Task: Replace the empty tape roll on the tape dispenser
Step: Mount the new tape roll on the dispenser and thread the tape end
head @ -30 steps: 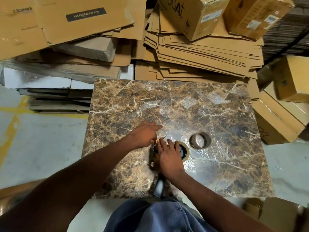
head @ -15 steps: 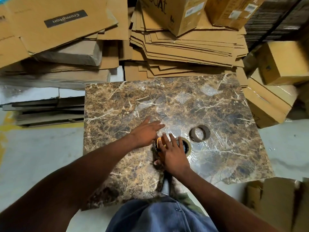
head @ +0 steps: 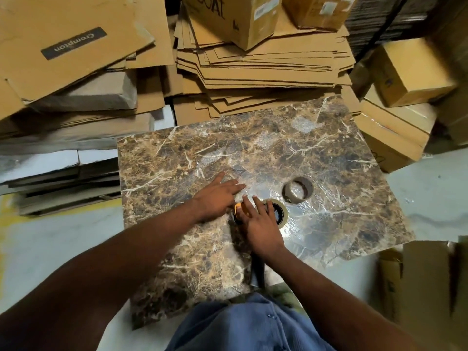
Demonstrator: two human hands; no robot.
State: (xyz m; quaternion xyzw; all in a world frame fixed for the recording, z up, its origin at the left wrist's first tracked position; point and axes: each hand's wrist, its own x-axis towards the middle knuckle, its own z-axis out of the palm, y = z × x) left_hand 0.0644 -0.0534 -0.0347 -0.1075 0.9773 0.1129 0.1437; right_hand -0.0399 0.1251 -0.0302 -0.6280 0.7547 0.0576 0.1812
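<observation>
A tape dispenser lies on the brown marble slab (head: 177, 158), with its dark handle (head: 257, 273) pointing toward me. A full roll of clear tape (head: 281, 214) sits on the dispenser's wheel, mostly under my right hand (head: 260, 221), whose spread fingers press down on the roll and an orange part (head: 238, 207) of the dispenser. My left hand (head: 217, 196) lies flat on the slab just left of it, fingers extended and touching the dispenser's front. An empty brown cardboard core (head: 298, 190) lies on the slab to the right, apart from both hands.
Stacks of flattened cardboard (head: 253, 72) and boxes (head: 410, 72) crowd the far and right sides of the slab. More flat cartons (head: 71, 46) lie at the left. Grey floor (head: 50, 236) surrounds the near side. My blue clothing (head: 248, 325) is at the bottom.
The view has shifted, so the slab appears turned and lower right. Both hands keep their places on the dispenser and roll; the fingers have barely moved.
</observation>
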